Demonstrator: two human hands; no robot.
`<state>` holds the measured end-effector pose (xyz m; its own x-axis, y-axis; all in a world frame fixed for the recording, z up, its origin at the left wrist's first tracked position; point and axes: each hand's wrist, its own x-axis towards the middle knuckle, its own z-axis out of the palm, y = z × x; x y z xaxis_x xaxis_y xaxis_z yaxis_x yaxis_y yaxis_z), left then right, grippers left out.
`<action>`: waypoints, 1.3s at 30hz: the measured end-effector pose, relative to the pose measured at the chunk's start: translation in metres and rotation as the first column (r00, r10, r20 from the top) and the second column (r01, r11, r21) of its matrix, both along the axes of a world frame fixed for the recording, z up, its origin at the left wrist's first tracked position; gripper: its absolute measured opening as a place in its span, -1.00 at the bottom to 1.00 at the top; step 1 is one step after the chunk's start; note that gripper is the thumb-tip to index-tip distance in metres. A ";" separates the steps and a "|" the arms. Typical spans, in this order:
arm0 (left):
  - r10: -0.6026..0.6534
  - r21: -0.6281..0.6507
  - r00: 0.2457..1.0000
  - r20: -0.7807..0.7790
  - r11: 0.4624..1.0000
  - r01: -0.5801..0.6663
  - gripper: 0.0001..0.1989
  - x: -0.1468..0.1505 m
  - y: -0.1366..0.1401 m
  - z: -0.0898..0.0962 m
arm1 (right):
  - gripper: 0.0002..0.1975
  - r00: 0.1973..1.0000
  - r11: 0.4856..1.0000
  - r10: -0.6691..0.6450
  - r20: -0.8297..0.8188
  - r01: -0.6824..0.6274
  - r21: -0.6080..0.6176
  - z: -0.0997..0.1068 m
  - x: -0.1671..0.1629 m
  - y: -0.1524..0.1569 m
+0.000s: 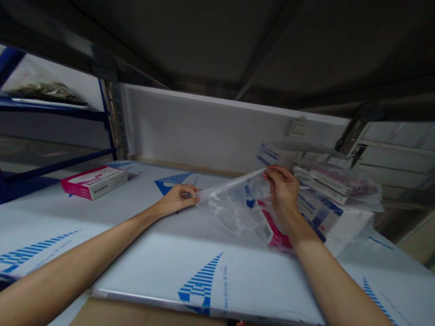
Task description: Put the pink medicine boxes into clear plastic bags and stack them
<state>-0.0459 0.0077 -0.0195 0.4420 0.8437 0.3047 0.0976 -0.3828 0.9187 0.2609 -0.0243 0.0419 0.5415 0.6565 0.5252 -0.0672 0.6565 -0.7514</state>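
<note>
A clear plastic bag is stretched by its top edge between my two hands. My left hand pinches one end of that edge. The other end is pinched by my right hand, which is slightly higher. Behind the lower right of the bag lies a pink and white box, partly covered by plastic and my right forearm. Close beyond my right hand sits a pile of blue and white boxes with plastic-wrapped packets on top. A second pink and white box lies on the shelf, left of my left hand.
The shelf is covered with printed blue protective film and has a metal front edge. Low overhead hangs a dark upper shelf. A white wall closes the back. Blue rack posts stand at left; cardboard shows below the edge.
</note>
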 end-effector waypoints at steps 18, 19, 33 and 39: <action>0.541 -0.341 0.814 0.212 0.822 -0.457 -0.52 -0.011 0.017 0.004 | -0.64 0.786 0.974 -0.053 0.616 0.177 -0.142 -0.026 -0.031 -0.014; 0.561 -0.326 0.802 0.205 0.812 -0.484 -0.53 -0.011 0.017 0.003 | -0.65 0.759 0.975 -0.041 0.650 0.173 -0.140 -0.025 -0.033 -0.016; 0.383 0.493 0.921 -0.067 0.816 -0.303 -0.73 0.013 -0.018 0.004 | -0.60 0.771 0.881 0.423 0.476 -0.226 -0.416 -0.049 -0.077 -0.022; 0.368 0.512 0.925 -0.089 0.814 -0.274 -0.78 0.018 -0.021 0.002 | -0.72 0.810 0.888 0.428 0.401 -0.293 -0.355 -0.053 -0.083 -0.025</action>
<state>-0.0284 -0.0137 -0.0174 0.2571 0.7123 0.6530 0.4355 -0.6887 0.5797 0.1783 -0.0491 -0.0111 -0.0209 0.9039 0.4273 0.1346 0.4261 -0.8946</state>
